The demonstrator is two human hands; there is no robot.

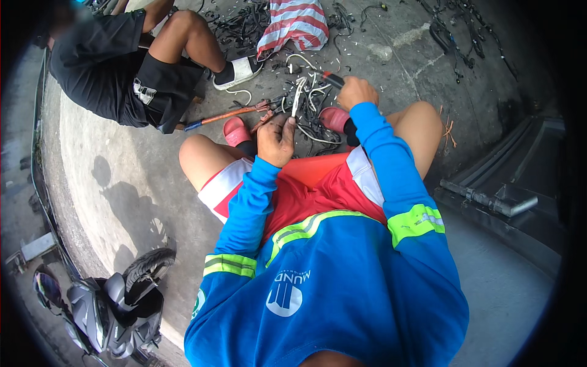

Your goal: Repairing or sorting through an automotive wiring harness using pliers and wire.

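My hands are apart: the left hand [276,143] is closed on a white cable [298,99] that stretches to the far side of its grip, roughly between my pink slides [333,118], and the right hand [359,93] is clamped around a red-and-black handle [333,79] to its right, whose working end is too small to make out. If that end is sharp and skids off the cable, it could nick my left hand, gripping so near. The dark wires [316,129] tangled beside the slides could also snag the cable when pulled.
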